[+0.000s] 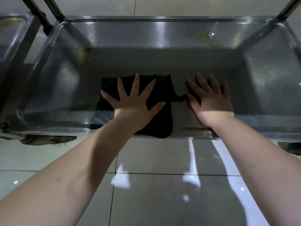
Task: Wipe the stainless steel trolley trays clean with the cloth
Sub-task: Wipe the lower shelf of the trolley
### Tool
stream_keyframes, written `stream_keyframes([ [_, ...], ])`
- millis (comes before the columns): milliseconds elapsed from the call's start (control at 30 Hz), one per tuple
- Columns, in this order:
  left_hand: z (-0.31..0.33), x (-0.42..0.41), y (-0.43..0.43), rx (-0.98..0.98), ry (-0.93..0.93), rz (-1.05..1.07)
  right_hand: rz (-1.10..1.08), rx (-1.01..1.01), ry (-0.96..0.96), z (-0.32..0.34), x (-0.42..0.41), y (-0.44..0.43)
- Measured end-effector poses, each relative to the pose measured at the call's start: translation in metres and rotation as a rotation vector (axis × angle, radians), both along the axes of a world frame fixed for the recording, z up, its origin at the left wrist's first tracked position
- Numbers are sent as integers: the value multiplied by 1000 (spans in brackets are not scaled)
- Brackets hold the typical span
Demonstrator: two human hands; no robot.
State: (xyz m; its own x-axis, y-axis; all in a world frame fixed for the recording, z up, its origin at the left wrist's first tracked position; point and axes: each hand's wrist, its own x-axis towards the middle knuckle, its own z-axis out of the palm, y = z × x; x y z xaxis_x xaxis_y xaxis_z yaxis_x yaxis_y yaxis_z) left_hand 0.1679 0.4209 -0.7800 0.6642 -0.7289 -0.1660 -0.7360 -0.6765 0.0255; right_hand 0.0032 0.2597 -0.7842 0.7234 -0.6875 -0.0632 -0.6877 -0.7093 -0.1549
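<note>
A stainless steel trolley tray (162, 62) fills the upper half of the view, seen from above. A dark cloth (161, 95) lies flat on its floor near the front wall and drapes over the front rim. My left hand (133, 101) presses flat on the cloth with fingers spread. My right hand (210, 98) lies flat on the bare tray floor just right of the cloth, its thumb touching a small corner of the fabric. Brownish stains (215, 42) mark the tray's far wall and its far left corner (84, 50).
A second steel tray (13, 35) stands to the left, separated by dark upright posts (42, 18). Another post (290, 7) rises at the far right corner. Glossy grey floor tiles (162, 193) stretch below the front rim. A caster wheel (293, 148) shows at lower right.
</note>
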Motion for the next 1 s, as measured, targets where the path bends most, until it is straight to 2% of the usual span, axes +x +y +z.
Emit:
stream_keyframes([
  [200,2,64,-29,-77,-10,35,33,59,45,5,-14,-7],
  [300,1,75,-38,-63,-33,49,-72,89,94,8,-47,-20],
  [500,1,55,-84,-70,-31,33,-136,14,141,4,-58,-23],
  [667,2,-7,-157,-84,17,-111,-130,9,127,4,-59,-20],
  [800,-1,-41,-182,-87,33,-188,-135,23,119,2,-60,-23],
  [1000,-2,22,-149,-140,30,-106,-122,50,51,4,-60,-23],
])
